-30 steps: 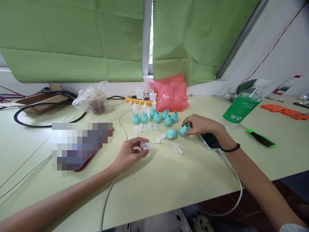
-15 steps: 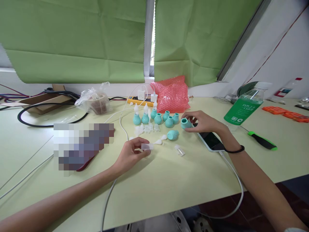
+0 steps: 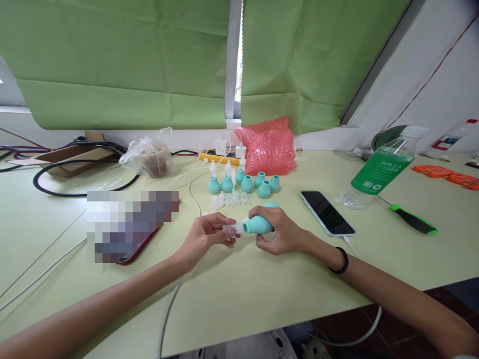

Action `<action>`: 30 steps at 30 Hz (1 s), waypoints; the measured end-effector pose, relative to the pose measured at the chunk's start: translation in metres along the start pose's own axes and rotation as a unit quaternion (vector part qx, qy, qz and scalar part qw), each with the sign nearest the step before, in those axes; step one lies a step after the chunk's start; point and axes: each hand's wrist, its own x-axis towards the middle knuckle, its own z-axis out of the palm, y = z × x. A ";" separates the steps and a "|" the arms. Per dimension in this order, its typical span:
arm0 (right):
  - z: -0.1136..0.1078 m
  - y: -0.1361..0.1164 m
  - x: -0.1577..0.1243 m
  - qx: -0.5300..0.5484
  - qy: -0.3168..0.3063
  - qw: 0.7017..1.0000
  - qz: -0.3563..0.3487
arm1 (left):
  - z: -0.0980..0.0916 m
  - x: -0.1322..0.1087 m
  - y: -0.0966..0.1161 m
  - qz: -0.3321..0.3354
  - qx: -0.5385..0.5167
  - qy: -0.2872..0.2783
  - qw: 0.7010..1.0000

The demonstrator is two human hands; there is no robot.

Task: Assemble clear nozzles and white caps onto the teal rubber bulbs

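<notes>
My left hand pinches a small clear plastic piece at the middle of the table. Facing it, my right hand is closed round a teal bulb, its open mouth turned left towards the clear piece. Whether the two parts touch is hard to tell. Another teal bulb lies just behind my right hand, partly hidden. Farther back stand several teal bulbs, some open-topped, others with clear tips. In front of them lie small clear pieces.
A phone with a cable lies at the right, near a green-labelled bottle and a screwdriver. Pink bubble wrap and a power strip are at the back. A dark red-edged object, partly pixelated, lies left.
My right hand has come left and nearer with the teal bulb, from beside the phone to my left hand. My left hand still holds the clear piece.
</notes>
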 end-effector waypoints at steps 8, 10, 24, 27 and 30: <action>0.008 0.000 -0.003 -0.056 0.014 0.998 -0.001 | 0.002 0.001 0.002 -0.008 0.027 -0.030 0.999; 0.011 0.002 -0.004 -0.066 0.035 0.997 -0.018 | 0.002 0.001 0.003 -0.026 0.030 -0.037 0.999; 0.018 0.001 -0.010 -0.207 0.079 0.971 -0.091 | 0.003 0.000 0.005 -0.055 0.095 -0.024 0.994; 0.022 0.000 -0.010 -0.169 0.089 0.979 -0.068 | 0.008 -0.004 0.003 -0.007 0.149 0.005 0.989; 0.026 -0.002 -0.010 -0.105 0.084 0.991 -0.027 | 0.012 -0.009 0.001 0.061 0.261 0.045 0.962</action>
